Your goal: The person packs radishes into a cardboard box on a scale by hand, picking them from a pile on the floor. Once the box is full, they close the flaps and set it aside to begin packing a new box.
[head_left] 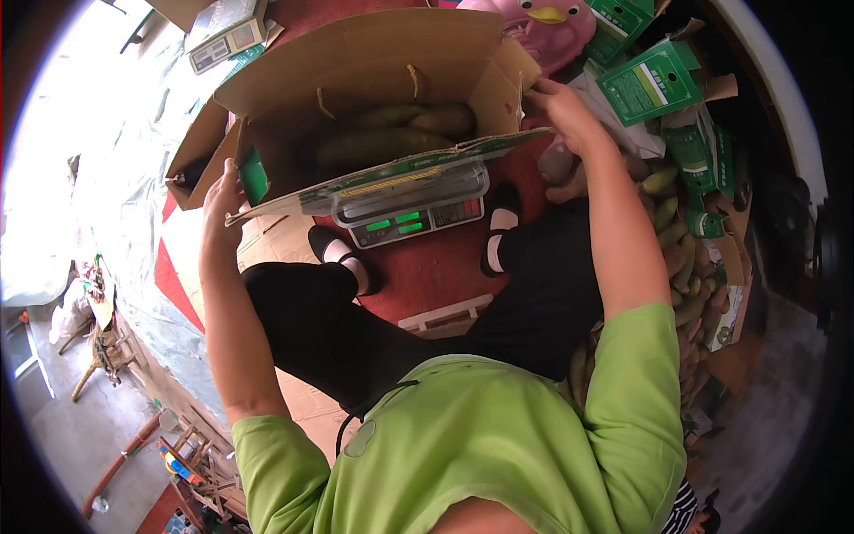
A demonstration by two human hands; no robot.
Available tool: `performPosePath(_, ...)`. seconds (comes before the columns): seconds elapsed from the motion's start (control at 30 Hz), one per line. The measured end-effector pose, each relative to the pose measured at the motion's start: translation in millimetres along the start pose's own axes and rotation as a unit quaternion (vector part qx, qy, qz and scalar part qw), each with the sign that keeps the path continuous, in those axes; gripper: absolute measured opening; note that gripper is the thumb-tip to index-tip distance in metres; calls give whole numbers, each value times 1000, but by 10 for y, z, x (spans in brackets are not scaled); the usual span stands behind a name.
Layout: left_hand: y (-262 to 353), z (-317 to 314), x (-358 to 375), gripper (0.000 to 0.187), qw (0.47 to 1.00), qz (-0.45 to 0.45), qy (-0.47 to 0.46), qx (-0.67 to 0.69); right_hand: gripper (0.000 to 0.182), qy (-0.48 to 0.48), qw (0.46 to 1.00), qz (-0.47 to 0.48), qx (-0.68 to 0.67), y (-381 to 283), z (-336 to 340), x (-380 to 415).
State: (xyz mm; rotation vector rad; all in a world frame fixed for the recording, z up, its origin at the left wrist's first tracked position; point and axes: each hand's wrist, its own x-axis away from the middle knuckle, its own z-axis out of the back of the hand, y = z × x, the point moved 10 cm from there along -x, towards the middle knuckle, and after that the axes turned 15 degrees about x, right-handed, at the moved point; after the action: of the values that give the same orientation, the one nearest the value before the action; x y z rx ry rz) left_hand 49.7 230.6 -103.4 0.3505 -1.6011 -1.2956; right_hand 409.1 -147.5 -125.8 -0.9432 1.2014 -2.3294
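Observation:
An open cardboard box (356, 62) with rope handles rests on a digital scale (418, 227) whose displays glow green. Several long greenish vegetables (382, 147) lie inside the box. My left hand (222, 194) grips the box at its left end, beside a green inner flap. At the opposite end, my right hand (562, 109) is closed on the right side flap, its fingertips partly hidden behind the cardboard. The box's near flap leans out over the scale's tray and covers part of it.
A heap of long vegetables (685, 258) lies on the right, with green printed boxes (654, 84) above it. A pink duck-faced item (556, 36) stands behind the box. Another scale (227, 36) is at upper left. My feet flank the scale on a red floor (427, 280).

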Motion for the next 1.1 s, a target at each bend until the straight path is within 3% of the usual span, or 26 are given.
performPosePath(0.2, -56, 53, -59, 46, 999, -3, -6, 35, 35, -48, 996, -65, -26, 14, -68, 80)
performPosePath(0.43, -60, 5, -54, 41, 999, 23, 23, 26, 26, -15, 992, -127, -14, -60, -167, 126)
performPosePath(0.77, -43, 115, -114, 23, 991, -15, 94, 98, 31, -1, 996, -86, -28, -169, -265, 53)
performPosePath(0.9, -112, 339, -184, 26, 989, -11, 111, 93, 31, 26, 998, -27, -52, -468, -311, 139)
performPosePath(1.1, 2, 888, -88, 44, 975, -80, 116, 174, 25, 37, 999, 36, -17, -1193, -530, 306)
